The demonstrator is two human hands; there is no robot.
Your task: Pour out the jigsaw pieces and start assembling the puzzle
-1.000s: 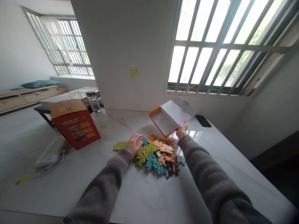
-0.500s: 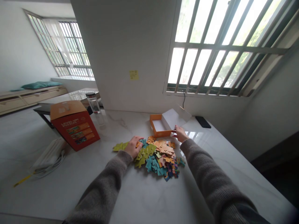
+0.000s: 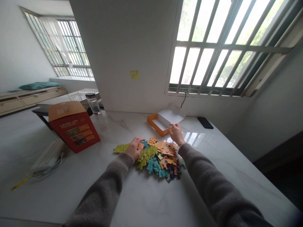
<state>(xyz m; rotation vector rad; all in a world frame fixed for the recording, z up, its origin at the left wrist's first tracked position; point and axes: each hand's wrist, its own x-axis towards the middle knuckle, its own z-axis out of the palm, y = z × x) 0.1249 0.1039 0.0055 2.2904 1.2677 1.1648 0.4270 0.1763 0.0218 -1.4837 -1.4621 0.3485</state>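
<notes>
Resting open on the light, stiff puzzle pieces point(image 3: 161, 156), best pinched by their edges, the left hand point(image 3: 134, 148) stays flat, while the right hand point(image 3: 176, 134), half-curled, may or may not grip the orange tray point(image 3: 153, 122).

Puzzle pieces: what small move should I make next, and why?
Probably bring your right hand down onto the puzzle pieces. Your left hand rests on the pile's left side, while the right is free above its far edge, and the open orange box sits just behind the pile.
</notes>
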